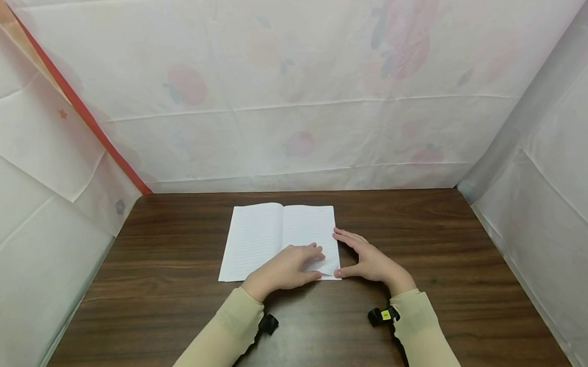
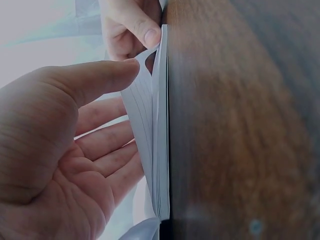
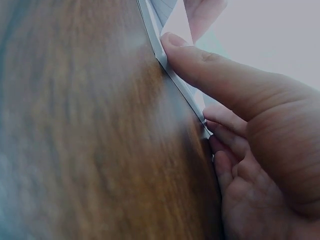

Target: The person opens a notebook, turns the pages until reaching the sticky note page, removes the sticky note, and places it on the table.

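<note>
I am seeing one open white lined paper notebook (image 1: 276, 239) lying flat on the dark brown wooden table (image 1: 181, 295), toward its far middle, and two hands working at its near right corner. My left hand (image 1: 284, 269) is resting on the right page with its fingers loosely bent, the thumb (image 2: 95, 80) lifting a few top sheets away from the stack. My right hand (image 1: 369, 262) is sitting just beside the notebook's right edge, half open, its thumb (image 3: 210, 70) pressing against the page edges while the other fingers are curling at the corner. White patterned sheets (image 1: 290, 86) are walling the table on three sides.
</note>
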